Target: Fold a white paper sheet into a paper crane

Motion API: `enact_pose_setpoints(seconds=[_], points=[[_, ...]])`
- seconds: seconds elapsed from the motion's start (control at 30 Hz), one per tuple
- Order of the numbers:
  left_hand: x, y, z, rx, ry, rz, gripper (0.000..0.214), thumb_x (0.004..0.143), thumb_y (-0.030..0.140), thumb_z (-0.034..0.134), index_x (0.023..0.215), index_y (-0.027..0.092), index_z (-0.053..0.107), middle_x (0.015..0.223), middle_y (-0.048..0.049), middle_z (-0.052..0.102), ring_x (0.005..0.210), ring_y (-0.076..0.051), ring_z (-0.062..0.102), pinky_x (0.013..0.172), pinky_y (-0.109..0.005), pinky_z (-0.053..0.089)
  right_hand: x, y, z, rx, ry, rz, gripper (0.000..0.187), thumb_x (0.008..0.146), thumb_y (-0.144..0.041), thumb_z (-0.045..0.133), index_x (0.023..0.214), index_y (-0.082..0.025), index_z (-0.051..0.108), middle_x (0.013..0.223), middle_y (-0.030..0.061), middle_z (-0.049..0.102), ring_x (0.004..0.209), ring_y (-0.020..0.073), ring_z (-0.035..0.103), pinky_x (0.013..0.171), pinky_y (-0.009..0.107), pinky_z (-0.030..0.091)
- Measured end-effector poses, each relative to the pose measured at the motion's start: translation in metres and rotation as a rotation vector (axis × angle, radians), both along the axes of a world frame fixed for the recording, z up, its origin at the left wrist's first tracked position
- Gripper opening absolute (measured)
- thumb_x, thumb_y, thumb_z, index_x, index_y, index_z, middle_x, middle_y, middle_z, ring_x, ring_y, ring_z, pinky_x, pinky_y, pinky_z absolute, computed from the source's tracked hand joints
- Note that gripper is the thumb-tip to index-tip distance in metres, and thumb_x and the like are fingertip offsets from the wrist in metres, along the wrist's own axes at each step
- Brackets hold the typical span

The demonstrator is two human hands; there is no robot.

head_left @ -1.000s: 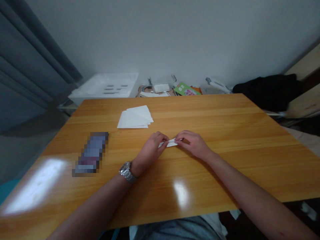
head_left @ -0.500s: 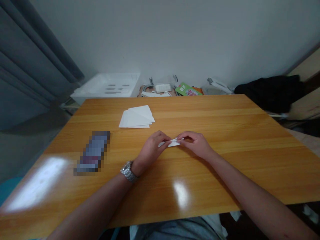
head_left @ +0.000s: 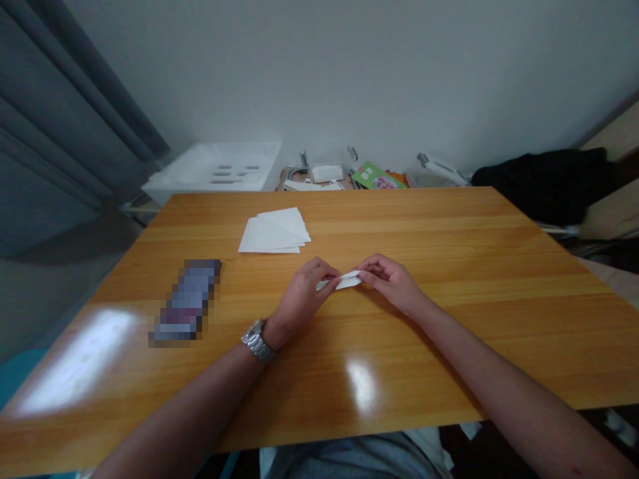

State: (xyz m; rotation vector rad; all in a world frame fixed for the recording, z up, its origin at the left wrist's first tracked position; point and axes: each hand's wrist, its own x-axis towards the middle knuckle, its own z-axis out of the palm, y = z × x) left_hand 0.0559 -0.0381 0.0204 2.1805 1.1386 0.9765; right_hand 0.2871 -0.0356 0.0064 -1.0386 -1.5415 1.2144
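A narrow folded piece of white paper (head_left: 348,280) is held just above or on the wooden table (head_left: 449,253), between my two hands. My left hand (head_left: 305,287) pinches its left end between thumb and fingers; a metal watch (head_left: 257,339) is on that wrist. At the paper's right end, the thumb and fingertips of my right hand (head_left: 392,283) are closed on it. The fingers hide both ends of the strip. Beyond my left hand lies a small fanned stack of white paper sheets (head_left: 274,231).
A blurred-out phone-like slab (head_left: 187,299) lies on the table's left side. Behind the far edge stand a white tray-like box (head_left: 219,163), a green booklet (head_left: 374,175) and other small items. Dark cloth (head_left: 544,183) is at the right, a grey curtain (head_left: 64,120) at the left.
My right hand's fingers have shifted to the paper's right end, so more of the strip shows. My left hand keeps its pinch. The whole view has shifted very slightly.
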Motion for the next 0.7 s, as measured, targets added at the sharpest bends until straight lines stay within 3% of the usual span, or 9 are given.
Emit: enact_pose_setpoints(seconds=[0.2,0.33,0.47,0.7], points=[[0.0,0.0,0.002,0.003,0.007,0.004,0.008,0.096,0.022,0.064,0.095,0.018,0.07,0.095,-0.004,0.065,0.089,-0.016,0.062,0.081,-0.029,0.05,0.001,-0.002,0.001,0.003,-0.022,0.02,0.024,0.089,-0.043,0.071,0.098,-0.021,0.066,0.097,0.0058,0.075,0.09,0.0192,0.07,0.083,0.033,0.055],[0.001,-0.002,0.002,0.018,0.025,-0.03,0.01,0.097,0.024,0.064,0.095,0.018,0.072,0.095,-0.0046,0.065,0.09,-0.017,0.062,0.081,-0.03,0.05,-0.004,-0.006,0.008,0.141,-0.2,0.044,0.031,0.088,-0.044,0.073,0.11,-0.022,0.069,0.108,0.0084,0.073,0.096,0.0222,0.069,0.085,0.036,0.054],[0.003,-0.004,0.003,0.036,0.036,-0.071,0.012,0.097,0.027,0.064,0.097,0.018,0.072,0.094,-0.005,0.066,0.09,-0.018,0.062,0.081,-0.031,0.049,-0.008,-0.009,0.014,0.309,-0.379,0.042,0.019,0.092,-0.04,0.071,0.098,-0.023,0.074,0.096,0.0061,0.072,0.091,0.0214,0.066,0.083,0.036,0.05],[0.001,-0.001,-0.002,0.041,-0.016,-0.002,0.011,0.095,0.03,0.067,0.096,0.019,0.071,0.095,-0.004,0.068,0.093,-0.019,0.062,0.086,-0.033,0.048,-0.005,-0.007,0.009,0.322,-0.329,-0.025,0.012,0.094,-0.034,0.069,0.092,-0.023,0.072,0.092,0.0041,0.069,0.089,0.0201,0.064,0.081,0.033,0.049]])
